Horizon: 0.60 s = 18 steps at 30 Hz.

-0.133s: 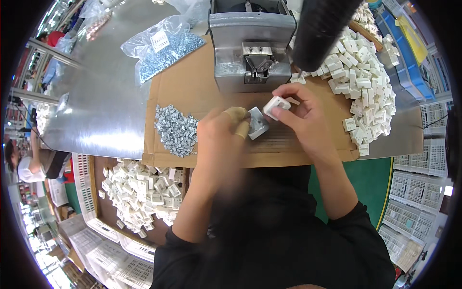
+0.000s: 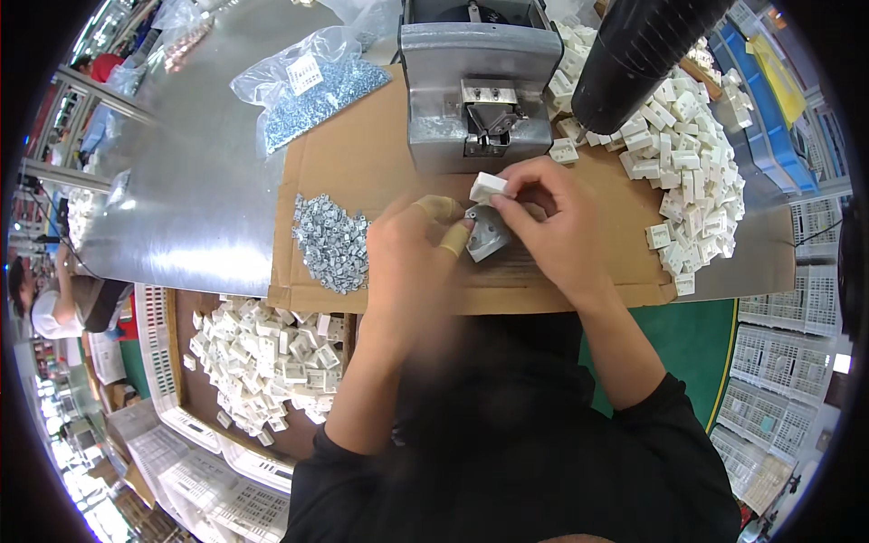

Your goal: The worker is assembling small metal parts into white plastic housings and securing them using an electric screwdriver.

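Note:
A small white plastic block (image 2: 489, 187) is pinched between the thumb and fingers of my right hand (image 2: 559, 226), just above a grey metal fixture (image 2: 489, 235) on the cardboard. My left hand (image 2: 409, 242), with yellow finger covers on its fingers, is closed at the fixture's left side. Its thumb and finger come together there; whatever they pinch, if anything, is too small to make out. Left of that hand lies a pile of small square metal parts (image 2: 330, 244).
A grey metal machine (image 2: 480, 90) stands ahead on the cardboard sheet (image 2: 339, 167), with a black tube (image 2: 625, 72) to its right. White blocks (image 2: 688, 172) are heaped at right; more fill a crate (image 2: 272, 362) at lower left. A bag of bluish metal parts (image 2: 321, 95) lies far left.
My right hand has moved left with the white block, bringing it over the metal fixture, and the block has turned. My left hand stays by the fixture. The view has shifted slightly.

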Each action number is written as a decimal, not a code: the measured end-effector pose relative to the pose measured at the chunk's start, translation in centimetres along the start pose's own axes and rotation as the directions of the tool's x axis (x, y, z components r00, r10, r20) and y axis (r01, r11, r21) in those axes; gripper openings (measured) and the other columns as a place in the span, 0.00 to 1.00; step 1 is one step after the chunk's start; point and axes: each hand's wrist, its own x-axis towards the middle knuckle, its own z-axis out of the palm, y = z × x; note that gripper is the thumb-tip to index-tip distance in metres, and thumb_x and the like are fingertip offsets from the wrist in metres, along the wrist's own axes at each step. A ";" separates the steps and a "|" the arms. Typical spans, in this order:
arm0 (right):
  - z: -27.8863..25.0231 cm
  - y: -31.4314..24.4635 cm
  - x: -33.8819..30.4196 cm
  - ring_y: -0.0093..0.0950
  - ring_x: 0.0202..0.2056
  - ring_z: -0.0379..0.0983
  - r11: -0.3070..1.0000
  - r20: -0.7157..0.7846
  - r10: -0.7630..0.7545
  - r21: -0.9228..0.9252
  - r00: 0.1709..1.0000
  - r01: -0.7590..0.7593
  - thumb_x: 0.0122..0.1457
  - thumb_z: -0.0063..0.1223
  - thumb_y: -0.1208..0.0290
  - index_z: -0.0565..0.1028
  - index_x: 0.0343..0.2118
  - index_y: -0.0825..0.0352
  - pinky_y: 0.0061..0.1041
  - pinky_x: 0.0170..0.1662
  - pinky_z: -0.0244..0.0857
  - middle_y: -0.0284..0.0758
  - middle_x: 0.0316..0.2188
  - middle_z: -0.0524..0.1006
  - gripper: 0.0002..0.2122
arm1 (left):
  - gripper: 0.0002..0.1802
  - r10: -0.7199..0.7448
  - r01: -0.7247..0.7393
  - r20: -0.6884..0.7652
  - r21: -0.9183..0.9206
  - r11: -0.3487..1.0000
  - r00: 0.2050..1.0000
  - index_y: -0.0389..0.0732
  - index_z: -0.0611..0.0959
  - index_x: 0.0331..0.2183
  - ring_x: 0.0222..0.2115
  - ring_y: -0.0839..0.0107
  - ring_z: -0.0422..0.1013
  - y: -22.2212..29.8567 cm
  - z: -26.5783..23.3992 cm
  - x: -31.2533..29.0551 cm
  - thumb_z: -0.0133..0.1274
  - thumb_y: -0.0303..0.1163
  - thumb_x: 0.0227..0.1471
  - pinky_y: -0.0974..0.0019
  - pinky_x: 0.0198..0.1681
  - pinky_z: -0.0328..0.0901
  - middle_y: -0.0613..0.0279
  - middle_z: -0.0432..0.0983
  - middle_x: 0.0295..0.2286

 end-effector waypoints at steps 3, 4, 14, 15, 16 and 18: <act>0.5 -0.7 0.0 0.30 0.31 0.80 0.936 0.022 -0.116 -0.331 0.993 0.117 0.55 0.65 0.77 0.81 0.41 0.67 0.27 0.33 0.73 0.36 0.31 0.80 0.10 | 0.10 0.023 -0.022 -0.010 0.032 0.999 1.000 0.34 0.89 0.33 0.22 0.72 0.75 -0.4 0.0 -0.1 0.69 0.24 0.45 0.67 0.29 0.67 0.58 0.81 0.28; 0.7 -1.0 -0.3 0.32 0.30 0.79 0.922 0.018 -0.136 -0.363 0.991 0.133 0.54 0.66 0.77 0.81 0.40 0.66 0.28 0.31 0.72 0.38 0.30 0.80 0.10 | 0.10 0.020 -0.019 -0.012 0.030 0.999 1.000 0.34 0.89 0.33 0.22 0.72 0.75 -0.4 -0.1 -0.1 0.69 0.24 0.45 0.67 0.29 0.67 0.58 0.81 0.28; 0.9 -2.3 -1.7 0.34 0.35 0.80 0.762 0.196 -0.371 -0.494 0.908 0.418 0.48 0.71 0.78 0.83 0.40 0.68 0.30 0.37 0.74 0.38 0.35 0.82 0.15 | 0.16 0.060 -0.072 0.105 0.108 0.992 0.993 0.31 0.87 0.37 0.25 0.63 0.76 -0.4 -1.6 0.6 0.69 0.25 0.43 0.62 0.32 0.70 0.54 0.79 0.29; 0.9 -2.4 -1.7 0.34 0.35 0.79 0.733 0.267 -0.372 -0.504 0.889 0.457 0.48 0.71 0.77 0.83 0.40 0.67 0.31 0.37 0.74 0.38 0.35 0.82 0.14 | 0.20 0.084 -0.115 0.193 0.159 0.981 0.978 0.31 0.87 0.40 0.28 0.60 0.77 -0.3 -2.4 0.8 0.69 0.26 0.42 0.61 0.35 0.71 0.52 0.80 0.32; 0.6 -2.2 -1.7 0.34 0.35 0.78 0.701 0.335 -0.368 -0.514 0.868 0.495 0.48 0.71 0.75 0.84 0.40 0.66 0.31 0.37 0.73 0.37 0.35 0.82 0.14 | 0.20 0.088 -0.119 0.193 0.155 0.981 0.977 0.31 0.87 0.40 0.28 0.60 0.77 -0.3 -3.2 0.9 0.69 0.26 0.42 0.61 0.35 0.71 0.52 0.80 0.32; -0.5 -3.5 -0.3 0.35 0.36 0.79 0.705 0.477 -0.267 -0.495 0.837 0.507 0.48 0.71 0.74 0.84 0.39 0.66 0.31 0.38 0.74 0.37 0.36 0.82 0.13 | 0.31 0.137 -0.216 0.319 0.227 0.949 0.938 0.32 0.82 0.49 0.36 0.54 0.77 0.1 -5.2 0.6 0.70 0.28 0.40 0.57 0.41 0.71 0.49 0.78 0.41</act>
